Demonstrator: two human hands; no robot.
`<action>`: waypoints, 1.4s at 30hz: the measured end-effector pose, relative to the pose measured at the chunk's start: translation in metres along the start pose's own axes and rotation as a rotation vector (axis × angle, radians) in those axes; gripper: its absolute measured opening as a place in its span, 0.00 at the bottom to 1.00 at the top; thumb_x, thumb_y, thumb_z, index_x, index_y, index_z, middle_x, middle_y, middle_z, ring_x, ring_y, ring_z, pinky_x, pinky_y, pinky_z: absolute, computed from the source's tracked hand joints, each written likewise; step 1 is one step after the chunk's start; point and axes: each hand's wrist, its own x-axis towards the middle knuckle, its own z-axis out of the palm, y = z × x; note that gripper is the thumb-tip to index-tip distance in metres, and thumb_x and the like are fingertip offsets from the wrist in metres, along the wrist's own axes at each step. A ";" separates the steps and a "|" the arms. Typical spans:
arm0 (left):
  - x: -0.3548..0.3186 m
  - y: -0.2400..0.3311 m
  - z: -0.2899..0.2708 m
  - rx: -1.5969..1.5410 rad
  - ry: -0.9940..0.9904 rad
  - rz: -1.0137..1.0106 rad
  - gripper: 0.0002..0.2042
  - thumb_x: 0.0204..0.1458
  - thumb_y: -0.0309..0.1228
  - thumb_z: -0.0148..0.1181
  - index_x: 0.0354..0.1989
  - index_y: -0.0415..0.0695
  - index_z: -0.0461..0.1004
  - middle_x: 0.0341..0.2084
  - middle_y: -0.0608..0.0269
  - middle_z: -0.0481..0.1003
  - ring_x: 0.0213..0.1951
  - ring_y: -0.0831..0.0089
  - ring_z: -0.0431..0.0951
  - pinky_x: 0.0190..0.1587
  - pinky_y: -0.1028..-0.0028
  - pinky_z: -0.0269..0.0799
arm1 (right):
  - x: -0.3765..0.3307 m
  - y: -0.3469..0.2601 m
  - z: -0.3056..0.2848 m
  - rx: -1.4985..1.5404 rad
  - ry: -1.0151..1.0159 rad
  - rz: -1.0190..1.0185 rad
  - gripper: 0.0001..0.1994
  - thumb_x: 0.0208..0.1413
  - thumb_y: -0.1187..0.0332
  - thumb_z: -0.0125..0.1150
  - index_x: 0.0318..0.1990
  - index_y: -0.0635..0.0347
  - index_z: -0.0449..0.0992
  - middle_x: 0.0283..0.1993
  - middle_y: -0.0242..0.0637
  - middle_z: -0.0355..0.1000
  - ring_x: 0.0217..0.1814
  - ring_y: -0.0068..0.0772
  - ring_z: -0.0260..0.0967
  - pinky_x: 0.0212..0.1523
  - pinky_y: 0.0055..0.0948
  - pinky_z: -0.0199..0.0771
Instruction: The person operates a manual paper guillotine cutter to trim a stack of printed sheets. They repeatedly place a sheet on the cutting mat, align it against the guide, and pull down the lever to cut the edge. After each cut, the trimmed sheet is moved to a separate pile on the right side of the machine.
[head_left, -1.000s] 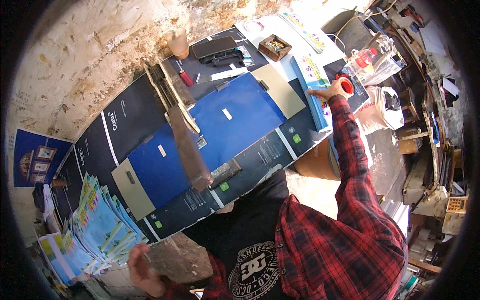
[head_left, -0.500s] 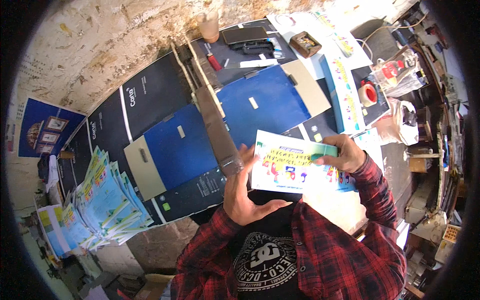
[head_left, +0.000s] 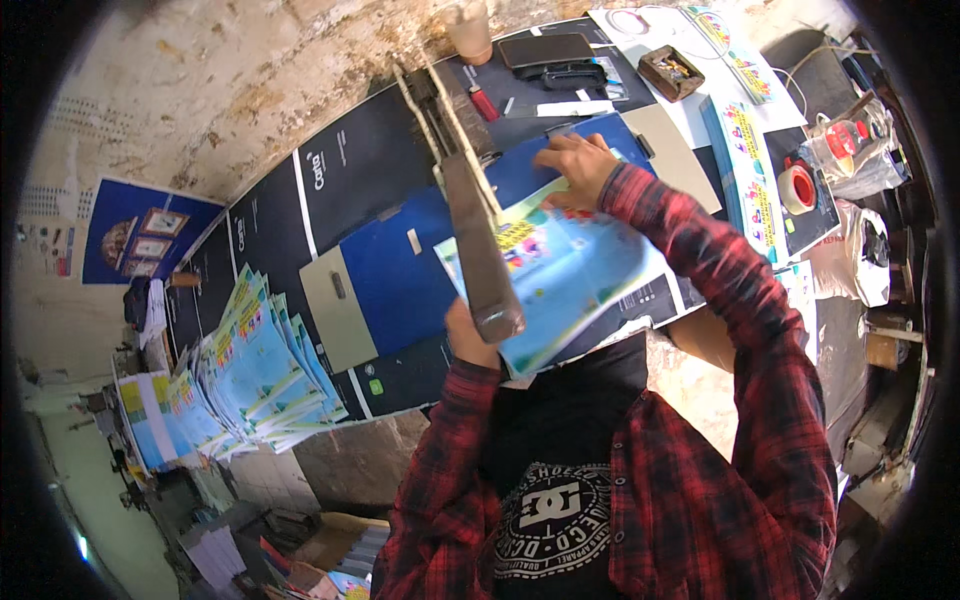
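Observation:
A printed light-blue booklet (head_left: 575, 275) lies spread out on the blue board (head_left: 385, 290), partly beneath the long brown arm (head_left: 478, 250) of what looks like a long-reach stapler. My right hand (head_left: 585, 172) is at the booklet's far edge, fingers bent, with the thumb side against the paper. Close to the arm's near end, my left hand (head_left: 472, 335) touches the booklet's left edge. The stapler arm and the paper hide most of the left fingers.
Fanned printed sheets (head_left: 265, 365) are piled at the left. Behind the board lie a red-handled tool (head_left: 482, 100), a phone (head_left: 545, 50) and a small box (head_left: 670, 73). A long stack of printed strips (head_left: 745, 180) and a tape roll (head_left: 797, 188) are at the right.
The booklet, held up folded in my right hand before, is now spread under the brown arm. My right hand has moved forward and left; my left hand has closed in beside the arm's end.

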 end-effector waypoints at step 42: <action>0.114 -0.067 -0.073 -0.148 -0.094 -0.433 0.16 0.60 0.40 0.59 0.51 0.45 0.72 0.46 0.57 0.78 0.46 0.67 0.80 0.47 0.66 0.77 | -0.030 -0.031 0.081 -0.107 0.335 0.356 0.41 0.55 0.32 0.49 0.67 0.53 0.64 0.72 0.47 0.55 0.76 0.49 0.47 0.72 0.61 0.38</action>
